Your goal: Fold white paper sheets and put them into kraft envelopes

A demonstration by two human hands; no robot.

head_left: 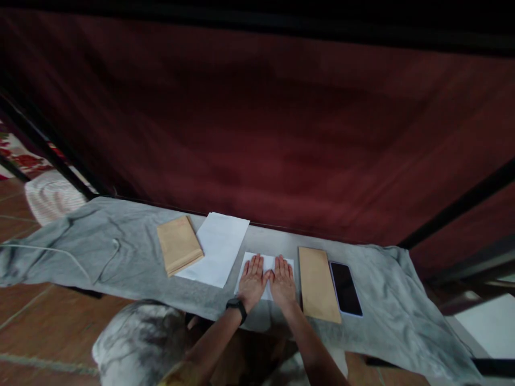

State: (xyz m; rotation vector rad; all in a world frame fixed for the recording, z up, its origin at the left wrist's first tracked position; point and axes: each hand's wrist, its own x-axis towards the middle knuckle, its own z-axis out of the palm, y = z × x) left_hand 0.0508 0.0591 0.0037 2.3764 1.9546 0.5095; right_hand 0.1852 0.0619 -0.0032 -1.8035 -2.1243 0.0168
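Observation:
A white sheet of paper [269, 263] lies on the grey cloth in front of me, partly covered by both hands. My left hand [252, 279], with a black watch on its wrist, rests flat on the sheet's left part. Flat on the right part lies my right hand [283, 280], fingers stretched out. The two thumbs meet or nearly meet in the middle. Close to my right hand is a brown envelope [319, 284]. Left of my hands, several white sheets [221, 244] sit beneath the edge of a stack of brown envelopes [179, 244].
A phone [346, 288] lies right of the single envelope. Grey cloth [382, 300] covers the narrow bench, with a white cable [60, 251] across its left end. A dark red panel [257, 134] rises behind the bench. Tiled floor [52, 321] shows at lower left.

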